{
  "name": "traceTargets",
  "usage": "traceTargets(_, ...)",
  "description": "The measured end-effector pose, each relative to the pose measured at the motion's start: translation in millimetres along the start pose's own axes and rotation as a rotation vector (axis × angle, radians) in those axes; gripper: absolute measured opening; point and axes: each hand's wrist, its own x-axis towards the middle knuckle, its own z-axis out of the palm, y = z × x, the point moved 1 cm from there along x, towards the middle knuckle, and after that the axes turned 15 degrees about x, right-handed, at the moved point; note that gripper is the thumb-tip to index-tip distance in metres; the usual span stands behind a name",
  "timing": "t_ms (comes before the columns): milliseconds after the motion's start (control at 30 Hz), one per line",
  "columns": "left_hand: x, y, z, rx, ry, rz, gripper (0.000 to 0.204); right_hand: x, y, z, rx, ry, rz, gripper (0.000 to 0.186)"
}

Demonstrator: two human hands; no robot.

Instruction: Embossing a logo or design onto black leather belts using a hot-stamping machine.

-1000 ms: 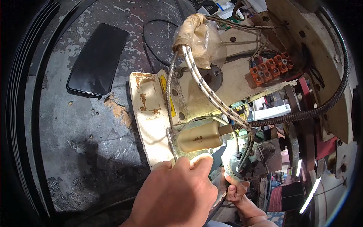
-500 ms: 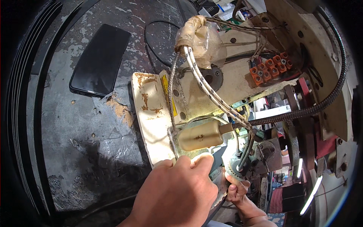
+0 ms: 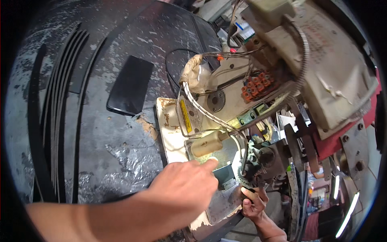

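An opened machine with a worn cream metal frame [image 3: 171,139] lies in front of me. My left hand [image 3: 183,187] is over its near part, fingers curled under and thumb out toward a beige cylinder [image 3: 206,146]; whatever the fingers hold is hidden. Below a brightly lit round fitting [image 3: 240,175], my right hand [image 3: 254,203] has its fingers bent closed at the fitting's underside. Something dark shows by its fingertips, too small to name. White braided wires [image 3: 203,111] run from a taped bundle [image 3: 193,74] down to the fitting.
A black phone [image 3: 131,85] and dark strips [image 3: 66,113] lie on the scuffed table [image 3: 98,141] at left. An orange terminal block [image 3: 256,86], a ribbed metal conduit [image 3: 303,52] and a large cream cover [image 3: 334,72] are at the right.
The whole view has shifted, bringing the large cover into sight. My left hand has turned, its forearm now crossing from the lower left. The right hand stays at the round fitting.
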Motion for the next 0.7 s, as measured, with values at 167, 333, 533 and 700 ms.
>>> traceTargets(167, 8.5, 9.0, -7.4, 0.198, -0.107, 0.035, 0.03, 8.8, -1.4, -7.2, 0.147, -0.025, -0.002, 0.025)
traceTargets(333, 1.9, 14.1, -20.5, 0.265, -0.202, -0.059, 0.044, 5.3, 10.6, -9.7, 0.413, 0.33, -0.092, 0.031)
traceTargets(533, 13.3, 14.1, -16.0, 0.245, -0.146, -0.096, 0.049, 18.8, 31.3, -119.9, 0.299, 1.122, -0.403, 0.038)
traceTargets(700, 8.9, 13.5, -16.0, 0.31, -0.143, -0.092, 0.051, 109.5, 12.6, -278.0, 0.527, 1.312, -0.404, 0.045)
